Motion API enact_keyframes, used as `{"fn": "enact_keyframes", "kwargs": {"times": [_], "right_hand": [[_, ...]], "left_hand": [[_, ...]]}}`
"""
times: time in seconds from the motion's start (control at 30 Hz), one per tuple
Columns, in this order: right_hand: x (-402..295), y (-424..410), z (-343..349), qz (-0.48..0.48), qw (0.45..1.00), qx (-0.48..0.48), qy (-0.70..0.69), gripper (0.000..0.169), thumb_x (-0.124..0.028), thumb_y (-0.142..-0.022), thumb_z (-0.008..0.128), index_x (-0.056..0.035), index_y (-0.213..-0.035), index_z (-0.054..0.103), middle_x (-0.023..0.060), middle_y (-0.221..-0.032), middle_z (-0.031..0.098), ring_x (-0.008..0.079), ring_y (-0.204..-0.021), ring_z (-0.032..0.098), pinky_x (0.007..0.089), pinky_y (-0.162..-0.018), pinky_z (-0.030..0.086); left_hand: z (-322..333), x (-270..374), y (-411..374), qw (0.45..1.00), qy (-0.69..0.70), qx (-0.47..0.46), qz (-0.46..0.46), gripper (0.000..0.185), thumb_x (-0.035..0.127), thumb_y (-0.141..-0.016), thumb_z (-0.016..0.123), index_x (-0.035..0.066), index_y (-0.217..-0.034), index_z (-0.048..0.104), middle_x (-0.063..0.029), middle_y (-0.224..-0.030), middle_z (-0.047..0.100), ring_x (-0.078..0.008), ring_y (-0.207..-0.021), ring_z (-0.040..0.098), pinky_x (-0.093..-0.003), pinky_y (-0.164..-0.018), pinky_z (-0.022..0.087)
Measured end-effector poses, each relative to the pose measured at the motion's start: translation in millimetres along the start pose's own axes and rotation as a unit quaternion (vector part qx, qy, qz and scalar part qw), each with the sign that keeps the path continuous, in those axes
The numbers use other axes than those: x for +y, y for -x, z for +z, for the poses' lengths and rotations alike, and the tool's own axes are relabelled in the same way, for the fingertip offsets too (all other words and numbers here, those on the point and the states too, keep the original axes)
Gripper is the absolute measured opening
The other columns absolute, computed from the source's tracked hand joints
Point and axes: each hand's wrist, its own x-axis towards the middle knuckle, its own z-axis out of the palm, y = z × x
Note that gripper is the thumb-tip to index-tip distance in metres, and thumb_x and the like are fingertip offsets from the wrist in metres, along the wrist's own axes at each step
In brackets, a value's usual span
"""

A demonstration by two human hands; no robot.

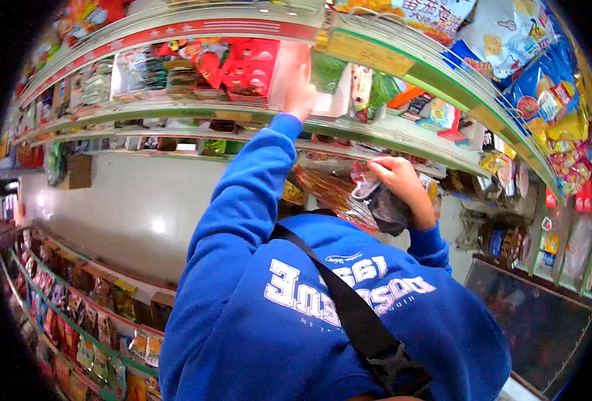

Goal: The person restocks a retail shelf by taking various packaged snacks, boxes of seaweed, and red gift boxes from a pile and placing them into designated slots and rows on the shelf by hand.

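Observation:
My left hand [298, 92] is stretched forward into a shelf of packaged goods. It is blurred, and its fingers are partly lost under the shelf edge above, so I cannot tell whether it grips anything. Red display boxes [250, 72] stand just left of it, and green packs [328, 72] are to its right. Close to my body, my right hand [401, 183] is closed on a dark grey, soft-looking item [390, 208] with a pale edge. Beside that item lies a clear-wrapped bundle of long brown sticks [328, 190], partly hidden by my sweatshirt.
Snack bags [506, 37] fill a wire-railed upper shelf at the right. A second shelving unit [90, 321] with many packets curves along the lower left. Between them runs a shiny pale floor [140, 200]. A cardboard box [77, 172] sits by the far shelf; a dark panel [529, 321] is at lower right.

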Motion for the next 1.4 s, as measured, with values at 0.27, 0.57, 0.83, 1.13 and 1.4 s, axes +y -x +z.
{"fn": "enact_keyframes", "kwargs": {"times": [0.27, 0.57, 0.83, 1.13, 1.4], "right_hand": [[45, 9, -15, 0.025, 0.998, 0.019, -0.05, 0.027, -0.023, -0.084, 0.057, 0.0015, -0.093, 0.065, 0.009, -0.083, 0.067, 0.0139, -0.077, 0.06, 0.0268, -0.071, 0.045], [99, 42, -32, 0.169, 0.82, 0.046, -0.545, 0.034, -0.029, -0.088, 0.052, 0.0006, -0.102, 0.061, 0.0064, -0.094, 0.063, 0.0149, -0.081, 0.06, 0.0277, -0.077, 0.047], [115, 76, -16, 0.09, 0.801, 0.061, -0.589, 0.036, -0.022, -0.093, 0.041, -0.0016, -0.123, 0.047, 0.0066, -0.116, 0.055, 0.0154, -0.102, 0.054, 0.028, -0.089, 0.042], [82, 8, 11, 0.072, 0.781, -0.021, -0.62, 0.038, -0.026, -0.093, 0.039, -0.0012, -0.12, 0.049, 0.0079, -0.114, 0.056, 0.0173, -0.1, 0.055, 0.0295, -0.089, 0.043], [59, 5, 30, 0.077, 0.767, 0.012, -0.637, 0.039, -0.029, -0.094, 0.038, -0.0009, -0.118, 0.05, 0.009, -0.112, 0.057, 0.0191, -0.098, 0.056, 0.0309, -0.088, 0.043]], "left_hand": [[-16, 18, 44, 0.992, -0.054, 0.068, 0.088, 0.074, 0.025, -0.077, 0.053, -0.005, -0.135, 0.017, -0.0331, -0.124, 0.039, -0.0404, -0.112, 0.045, -0.0407, -0.095, 0.036], [-104, -37, 212, 0.994, 0.058, -0.036, -0.088, 0.068, 0.034, -0.083, 0.056, -0.006, -0.132, 0.029, -0.0263, -0.123, 0.047, -0.0286, -0.116, 0.047, -0.0345, -0.094, 0.039], [-150, -111, 332, 0.902, 0.161, 0.051, -0.398, 0.066, 0.035, -0.082, 0.057, 0.0, -0.133, 0.032, -0.0124, -0.11, 0.057, -0.0193, -0.091, 0.058, -0.0298, -0.073, 0.044], [-155, -97, 340, 0.918, 0.147, 0.021, -0.368, 0.064, 0.035, -0.083, 0.055, 0.003, -0.133, 0.033, -0.01, -0.105, 0.059, -0.0161, -0.086, 0.058, -0.0283, -0.071, 0.042], [-195, -96, 286, 0.924, 0.108, -0.011, -0.367, 0.054, 0.031, -0.086, 0.052, 0.004, -0.131, 0.037, -0.0105, -0.108, 0.058, -0.0166, -0.091, 0.059, -0.0266, -0.072, 0.044]]}}
